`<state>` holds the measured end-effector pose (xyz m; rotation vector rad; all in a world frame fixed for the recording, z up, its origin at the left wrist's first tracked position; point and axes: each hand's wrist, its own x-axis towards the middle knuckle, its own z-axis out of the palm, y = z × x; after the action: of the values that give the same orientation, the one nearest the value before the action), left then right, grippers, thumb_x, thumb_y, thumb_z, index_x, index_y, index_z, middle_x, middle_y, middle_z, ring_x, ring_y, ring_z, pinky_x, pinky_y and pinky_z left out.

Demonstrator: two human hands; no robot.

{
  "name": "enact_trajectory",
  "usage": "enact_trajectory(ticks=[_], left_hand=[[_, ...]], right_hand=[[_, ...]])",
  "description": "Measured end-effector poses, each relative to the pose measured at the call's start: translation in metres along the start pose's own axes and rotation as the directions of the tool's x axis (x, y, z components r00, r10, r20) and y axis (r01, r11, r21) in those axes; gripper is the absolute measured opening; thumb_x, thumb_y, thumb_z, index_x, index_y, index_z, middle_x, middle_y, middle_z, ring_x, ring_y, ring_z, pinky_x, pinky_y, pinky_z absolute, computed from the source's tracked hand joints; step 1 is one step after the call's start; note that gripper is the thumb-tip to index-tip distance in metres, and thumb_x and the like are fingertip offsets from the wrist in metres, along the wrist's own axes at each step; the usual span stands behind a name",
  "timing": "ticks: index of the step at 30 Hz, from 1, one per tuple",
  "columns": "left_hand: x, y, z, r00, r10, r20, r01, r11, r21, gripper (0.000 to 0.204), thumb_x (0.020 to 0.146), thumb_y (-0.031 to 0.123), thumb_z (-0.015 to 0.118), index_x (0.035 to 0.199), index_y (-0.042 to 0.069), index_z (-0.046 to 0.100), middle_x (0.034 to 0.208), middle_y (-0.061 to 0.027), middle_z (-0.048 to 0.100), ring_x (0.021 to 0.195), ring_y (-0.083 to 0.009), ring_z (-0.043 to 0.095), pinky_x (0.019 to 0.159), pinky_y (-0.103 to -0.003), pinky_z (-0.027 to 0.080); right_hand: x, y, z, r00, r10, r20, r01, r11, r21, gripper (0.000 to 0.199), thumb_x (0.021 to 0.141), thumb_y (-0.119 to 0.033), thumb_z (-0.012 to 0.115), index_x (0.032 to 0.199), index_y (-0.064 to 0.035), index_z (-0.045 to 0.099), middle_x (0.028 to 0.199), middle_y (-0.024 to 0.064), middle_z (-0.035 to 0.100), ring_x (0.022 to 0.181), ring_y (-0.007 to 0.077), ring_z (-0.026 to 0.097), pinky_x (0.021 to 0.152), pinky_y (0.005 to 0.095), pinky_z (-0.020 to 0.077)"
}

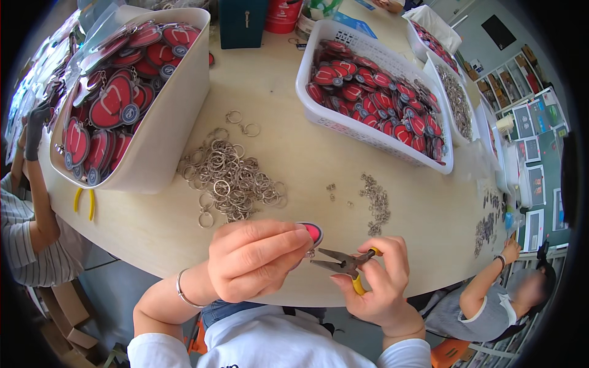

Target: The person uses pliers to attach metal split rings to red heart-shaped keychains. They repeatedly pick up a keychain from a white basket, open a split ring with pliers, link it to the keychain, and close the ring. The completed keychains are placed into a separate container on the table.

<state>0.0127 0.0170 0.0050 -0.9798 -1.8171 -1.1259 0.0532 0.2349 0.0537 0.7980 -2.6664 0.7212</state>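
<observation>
My left hand (254, 260) pinches a small red keychain charm (314, 232) with a dark rim; the fingers hide much of it. A bit of metal hardware hangs at its lower edge. In my right hand (383, 285) are pliers (345, 263) with yellow handles, their jaws apart and pointing left, close to that hardware. Whether the jaws touch it I cannot tell. Beyond my left hand lies a pile of metal key rings with short chains (230, 178). A strip of small metal jump rings (375, 205) lies beyond my right hand.
A white bin (184, 92) heaped with red charms stands at the left. A white perforated basket (374, 138) of similar charms is at the back right, beside further trays. Yellow-handled pliers (84, 202) lie at the left edge. Other people sit at the left and right.
</observation>
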Motion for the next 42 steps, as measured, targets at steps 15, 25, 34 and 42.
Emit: enact_trajectory(ticks=[15, 25, 34, 42], left_hand=[[0.003, 0.001, 0.001, 0.995, 0.098, -0.033, -0.095, 0.992, 0.084, 0.016, 0.062, -0.007, 0.075, 0.074, -0.003, 0.064, 0.098, -0.0109, 0.064, 0.076, -0.0226, 0.066, 0.058, -0.029, 0.057], [0.001, 0.003, -0.002, 0.995, 0.1, -0.026, -0.098, 0.992, 0.08, 0.014, 0.063, -0.006, 0.073, 0.075, -0.002, 0.067, 0.099, -0.0107, 0.064, 0.08, -0.0234, 0.067, 0.061, -0.03, 0.058], [0.001, 0.004, -0.005, 0.995, 0.104, -0.009, -0.103, 0.99, 0.099, 0.015, 0.062, -0.004, 0.072, 0.076, 0.0, 0.068, 0.099, -0.01, 0.064, 0.083, -0.0226, 0.066, 0.061, -0.029, 0.058], [0.003, 0.006, -0.007, 0.994, 0.11, -0.01, -0.108, 0.989, 0.103, 0.016, 0.061, -0.004, 0.072, 0.076, 0.001, 0.069, 0.1, -0.0098, 0.064, 0.082, -0.022, 0.066, 0.061, -0.029, 0.058]], right_hand=[[-0.002, -0.008, 0.006, 0.999, 0.032, 0.011, -0.033, 0.992, 0.12, 0.029, 0.063, -0.016, 0.081, 0.066, -0.002, 0.056, 0.084, 0.0115, 0.053, 0.067, 0.0254, 0.05, 0.056, 0.0334, 0.0419], [-0.005, -0.008, 0.013, 0.997, -0.045, -0.067, 0.048, 0.998, 0.039, 0.022, 0.049, -0.004, 0.071, 0.063, -0.0015, 0.054, 0.082, 0.0119, 0.052, 0.061, 0.025, 0.051, 0.048, 0.0328, 0.0395], [0.002, 0.004, 0.014, 0.983, -0.172, -0.057, 0.169, 0.985, -0.043, 0.021, 0.046, -0.001, 0.063, 0.066, 0.002, 0.058, 0.079, 0.0113, 0.05, 0.055, 0.0225, 0.047, 0.045, 0.0314, 0.0371], [0.006, 0.002, 0.008, 0.991, -0.128, -0.047, 0.126, 0.991, -0.046, 0.023, 0.05, -0.003, 0.066, 0.073, 0.0003, 0.063, 0.085, 0.0094, 0.052, 0.069, 0.0244, 0.051, 0.054, 0.0335, 0.0428]])
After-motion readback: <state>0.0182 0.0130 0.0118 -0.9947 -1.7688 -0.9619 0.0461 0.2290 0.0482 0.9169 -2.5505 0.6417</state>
